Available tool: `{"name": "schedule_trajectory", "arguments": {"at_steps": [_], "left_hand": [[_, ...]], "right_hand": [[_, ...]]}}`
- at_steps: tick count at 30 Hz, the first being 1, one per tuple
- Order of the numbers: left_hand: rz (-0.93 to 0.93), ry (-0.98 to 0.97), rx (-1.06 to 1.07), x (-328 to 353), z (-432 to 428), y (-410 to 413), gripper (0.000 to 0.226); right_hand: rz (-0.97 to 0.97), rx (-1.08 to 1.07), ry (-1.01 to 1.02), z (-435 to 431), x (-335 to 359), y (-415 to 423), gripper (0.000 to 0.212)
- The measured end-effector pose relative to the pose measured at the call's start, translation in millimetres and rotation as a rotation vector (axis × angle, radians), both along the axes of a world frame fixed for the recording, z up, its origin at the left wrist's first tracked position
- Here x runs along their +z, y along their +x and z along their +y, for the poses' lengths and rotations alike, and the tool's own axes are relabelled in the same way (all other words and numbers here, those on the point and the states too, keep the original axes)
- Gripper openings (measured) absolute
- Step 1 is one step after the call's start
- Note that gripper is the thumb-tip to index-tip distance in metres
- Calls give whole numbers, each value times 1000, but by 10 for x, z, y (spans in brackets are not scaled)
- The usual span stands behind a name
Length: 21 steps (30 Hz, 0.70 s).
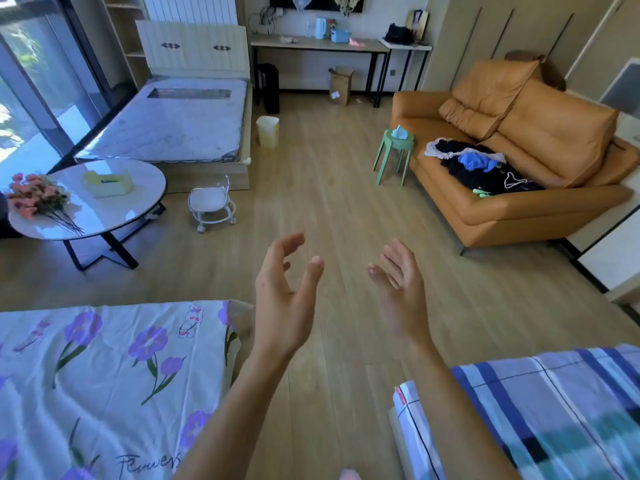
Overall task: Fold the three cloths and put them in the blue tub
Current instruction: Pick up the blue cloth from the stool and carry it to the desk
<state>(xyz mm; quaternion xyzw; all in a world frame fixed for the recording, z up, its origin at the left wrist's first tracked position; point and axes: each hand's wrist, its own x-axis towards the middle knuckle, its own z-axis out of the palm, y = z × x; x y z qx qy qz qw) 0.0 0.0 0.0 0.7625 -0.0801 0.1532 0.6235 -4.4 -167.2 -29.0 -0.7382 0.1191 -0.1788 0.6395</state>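
My left hand (pixel 284 289) and my right hand (pixel 401 282) are raised over the wooden floor, palms facing each other, fingers apart, holding nothing. A heap of clothes (pixel 485 164), dark with a blue piece and a white piece, lies on the seat of the orange sofa (pixel 540 126) at the right, well beyond my hands. A small light-blue tub (pixel 340 35) stands on the desk (pixel 318 45) at the far wall.
A flowered sheet (pixel 104 375) covers a surface at lower left, a blue striped one (pixel 561 410) at lower right. A round white table (pixel 90 202) with flowers, a small wheeled stool (pixel 212 206), a bare mattress (pixel 173 123), a bin (pixel 267 131) and a green stool (pixel 394 154) stand around the floor.
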Motion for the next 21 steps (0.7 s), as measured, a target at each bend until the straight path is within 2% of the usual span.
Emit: {"name": "schedule_trajectory", "arguments": {"at_steps": [5, 12, 21], "left_hand": [[55, -2, -9, -82, -184, 362, 37], [86, 36, -35, -202, -672, 1086, 31], [55, 22, -51, -57, -1460, 2296, 28]], "right_hand": [[9, -40, 57, -270, -81, 352, 61], [19, -23, 119, -711, -192, 1162, 51], [35, 30, 82, -1439, -76, 2421, 53]]}}
